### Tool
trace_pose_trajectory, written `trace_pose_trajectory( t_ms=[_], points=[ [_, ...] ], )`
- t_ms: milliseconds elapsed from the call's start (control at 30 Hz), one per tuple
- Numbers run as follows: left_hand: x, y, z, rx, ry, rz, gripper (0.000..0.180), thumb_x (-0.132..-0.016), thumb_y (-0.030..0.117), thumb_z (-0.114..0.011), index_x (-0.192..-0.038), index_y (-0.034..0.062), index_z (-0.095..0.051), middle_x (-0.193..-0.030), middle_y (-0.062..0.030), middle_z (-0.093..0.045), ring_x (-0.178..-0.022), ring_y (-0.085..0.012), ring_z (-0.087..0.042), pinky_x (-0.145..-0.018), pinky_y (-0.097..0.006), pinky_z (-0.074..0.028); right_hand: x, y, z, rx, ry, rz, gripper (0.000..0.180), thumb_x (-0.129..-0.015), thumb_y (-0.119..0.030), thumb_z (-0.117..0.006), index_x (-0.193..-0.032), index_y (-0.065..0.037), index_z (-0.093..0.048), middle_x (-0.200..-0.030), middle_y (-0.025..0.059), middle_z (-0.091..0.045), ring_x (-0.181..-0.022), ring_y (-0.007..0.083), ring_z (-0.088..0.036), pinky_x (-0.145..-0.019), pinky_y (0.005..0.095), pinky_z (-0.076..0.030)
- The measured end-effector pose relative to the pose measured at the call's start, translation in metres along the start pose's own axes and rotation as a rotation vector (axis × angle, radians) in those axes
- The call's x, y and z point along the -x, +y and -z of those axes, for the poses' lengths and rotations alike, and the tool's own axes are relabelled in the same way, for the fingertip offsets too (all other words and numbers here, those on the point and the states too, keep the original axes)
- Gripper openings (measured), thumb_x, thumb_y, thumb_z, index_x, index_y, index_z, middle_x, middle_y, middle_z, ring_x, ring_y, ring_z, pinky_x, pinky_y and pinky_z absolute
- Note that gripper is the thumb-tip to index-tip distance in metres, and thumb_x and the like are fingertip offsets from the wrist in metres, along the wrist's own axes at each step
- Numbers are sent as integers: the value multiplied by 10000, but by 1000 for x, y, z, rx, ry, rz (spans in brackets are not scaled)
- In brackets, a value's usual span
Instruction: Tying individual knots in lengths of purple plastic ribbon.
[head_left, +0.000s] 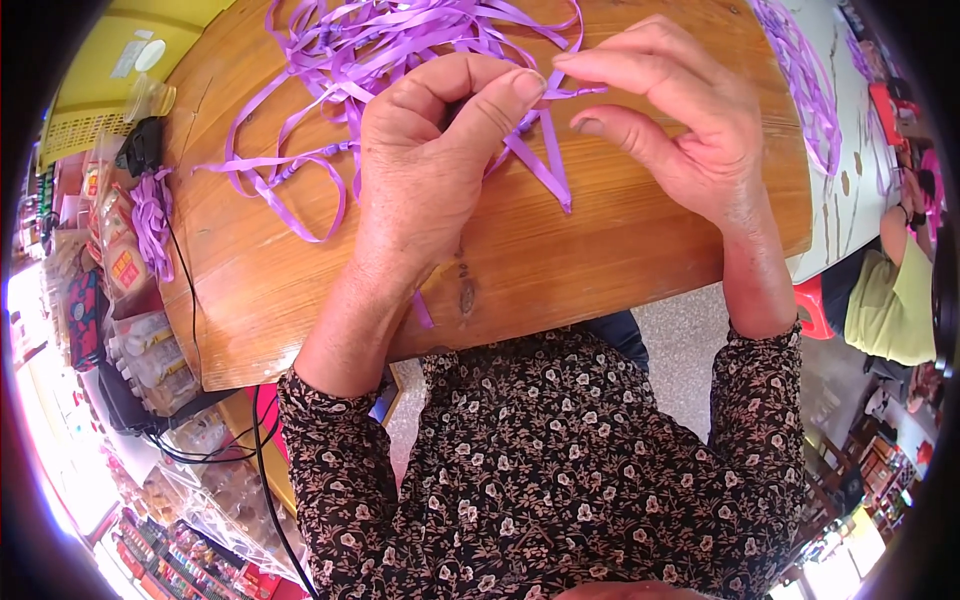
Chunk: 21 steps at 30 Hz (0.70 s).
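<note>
My left hand [430,150] is closed in a pinch on a thin purple ribbon strap [575,92], whose short end sticks out to the right past the thumb tip. Facing it, my right hand [670,120] is open, with thumb and forefinger apart on either side of that end and nothing seen gripped. Below my hands a folded strap loop [550,170] hangs or lies over the wood; I cannot tell which. Just beyond is a tangled pile of purple ribbon straps [350,50], some with small darker purple pieces on them.
The wooden table [600,260] spans the middle. More purple straps [805,90] lie on a white marbled table [850,160] at right; another bundle [152,220] hangs at left beside packaged goods [125,270]. A black cable [185,270] crosses the left edge. Someone in yellow-green [895,310] sits far right.
</note>
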<state>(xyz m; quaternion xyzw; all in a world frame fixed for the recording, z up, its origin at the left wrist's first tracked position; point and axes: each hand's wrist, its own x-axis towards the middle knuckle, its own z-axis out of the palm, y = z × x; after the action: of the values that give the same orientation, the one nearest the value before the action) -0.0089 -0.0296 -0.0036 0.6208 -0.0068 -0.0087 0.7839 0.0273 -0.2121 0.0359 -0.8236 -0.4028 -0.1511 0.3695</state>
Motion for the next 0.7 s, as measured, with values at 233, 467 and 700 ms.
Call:
trace_pose_trajectory(
  t_ms=[233,467,700],
  points=[
    [-1,-3,-5,-160,38,-96,93,-849,94,-638,-824,5,-650,-673,42,-564,-588,-17,-463,-502,-167,-369,7,19,-16,84,57,230,163,-670,46,-689,-824,8,-648,-753,66,-578,-677,207,-534,-613,281,-415],
    [0,2,7,-431,-118,-285,74,-848,65,-623,-850,-7,-638,-729,2,-582,-643,-51,-498,-575,-193,-397,15,28,-11,-141,171,62,149,-756,69,-619,-874,-17,-643,-799,45,-592,-727,147,-551,-658,223,-416],
    [-10,20,31,-685,-149,-499,99,-803,37,-658,-888,-1,-624,-700,-32,-558,-638,-67,-496,-564,-212,-396,19,84,55,-958,629,-193,111,-835,57,-535,-920,42,-606,-846,100,-558,-809,195,-507,-860,370,-384]
  ],
)
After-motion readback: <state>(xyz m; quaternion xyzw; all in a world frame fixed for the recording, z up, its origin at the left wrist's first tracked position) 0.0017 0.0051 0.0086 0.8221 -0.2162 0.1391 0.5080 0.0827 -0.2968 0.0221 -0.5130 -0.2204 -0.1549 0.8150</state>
